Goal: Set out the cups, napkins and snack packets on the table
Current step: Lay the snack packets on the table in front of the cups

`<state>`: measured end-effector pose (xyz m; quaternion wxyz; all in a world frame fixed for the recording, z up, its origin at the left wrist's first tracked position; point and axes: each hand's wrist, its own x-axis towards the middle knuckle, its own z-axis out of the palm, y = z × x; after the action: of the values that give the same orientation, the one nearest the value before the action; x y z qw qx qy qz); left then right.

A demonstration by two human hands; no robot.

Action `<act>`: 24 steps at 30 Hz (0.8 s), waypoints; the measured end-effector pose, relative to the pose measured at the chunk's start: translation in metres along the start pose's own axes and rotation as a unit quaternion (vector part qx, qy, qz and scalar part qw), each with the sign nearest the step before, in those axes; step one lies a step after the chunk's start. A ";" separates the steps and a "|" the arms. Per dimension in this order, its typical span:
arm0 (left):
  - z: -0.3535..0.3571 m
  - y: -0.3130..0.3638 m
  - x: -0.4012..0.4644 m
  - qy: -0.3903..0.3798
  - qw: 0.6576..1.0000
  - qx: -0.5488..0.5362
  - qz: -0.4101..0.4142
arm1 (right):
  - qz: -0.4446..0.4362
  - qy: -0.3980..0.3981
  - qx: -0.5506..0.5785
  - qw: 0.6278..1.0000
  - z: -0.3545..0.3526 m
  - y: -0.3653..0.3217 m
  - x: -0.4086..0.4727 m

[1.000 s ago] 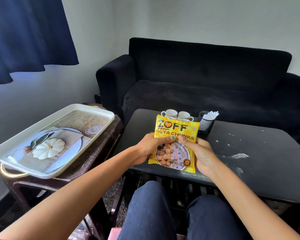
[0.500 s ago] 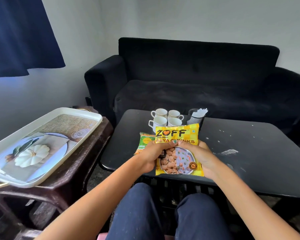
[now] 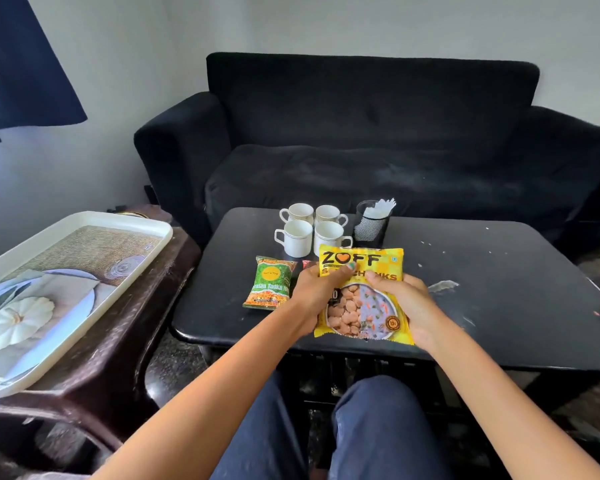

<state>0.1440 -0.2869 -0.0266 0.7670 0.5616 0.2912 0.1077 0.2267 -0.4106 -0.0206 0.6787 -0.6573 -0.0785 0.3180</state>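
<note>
Far left: white tray (image 3: pixel 32 382) w/ a pumpkin print sits on a dark brown stool (image 3: pixel 118 358), beside the black table (image 3: pixel 499 306). Navy curtain (image 3: pixel 18 64) hangs top left.

On the table, left of centre: green snack packet (image 3: pixel 270 287) lies flat, just left of the left hand (image 3: pixel 314 294). A red packet (image 3: pixel 309 264) peeks out behind that hand, mostly hidden.

Behind these, 4 white cups (image 3: pixel 296 238) stand upright in a 2x2 cluster, close together, handles out to the sides.

Centre: yellow ZOFF packet (image 3: pixel 361 296) held over the table's near edge by both hands. Can't tell if its bottom touches the tabletop. Left hand grips its left edge, thumb curled over the front near the logo. Right hand (image 3: pixel 409 306) grips the right edge, thumb pressed on the front.

Right of the cups: black mesh holder (image 3: pixel 371 227) w/ white napkins (image 3: pixel 381 206) sticking out the top, just behind the yellow packet's top right corner.

Right part of the table shows white scuff marks (image 3: pixel 442 286). Black sofa (image 3: pixel 378 133) behind the table. Person's knees in dark jeans at bottom.
</note>
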 end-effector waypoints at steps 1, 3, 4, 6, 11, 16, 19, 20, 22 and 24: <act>0.002 0.000 0.003 0.007 1.000 0.003 0.004 | 0.006 0.014 0.005 1.000 -0.002 0.000 0.004; 0.005 0.000 0.011 0.024 0.999 0.028 0.015 | 0.015 0.041 0.019 0.999 -0.010 0.003 0.013; 0.005 -0.001 0.014 0.030 0.999 0.042 0.018 | 0.021 0.054 0.017 0.998 -0.016 0.005 0.019; 0.004 -0.004 0.019 0.037 0.998 0.053 0.018 | 0.034 0.087 -0.003 0.996 -0.028 0.011 0.031; -0.002 -0.024 0.031 0.091 0.986 0.117 0.071 | 0.065 0.176 -0.078 0.979 -0.058 0.033 0.062; -0.007 -0.036 0.044 0.128 0.927 0.307 0.174 | 0.019 0.289 -0.271 0.918 -0.054 0.050 0.066; -0.007 -0.044 0.058 0.126 0.843 0.469 0.230 | -0.121 0.298 -0.455 0.830 -0.043 0.062 0.057; -0.006 -0.046 0.063 0.116 0.812 0.520 0.236 | -0.153 0.270 -0.502 0.807 -0.038 0.068 0.055; -0.002 -0.051 0.074 0.091 0.772 0.583 0.235 | -0.168 0.209 -0.570 0.776 -0.030 0.081 0.054; -0.001 -0.057 0.083 0.069 0.755 0.614 0.218 | -0.150 0.174 -0.612 0.757 -0.023 0.095 0.055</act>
<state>0.2014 -0.2653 -0.1065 0.1907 0.9514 0.2164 0.1080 0.2509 -0.4063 -0.1301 0.1728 -0.9563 -0.2348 -0.0231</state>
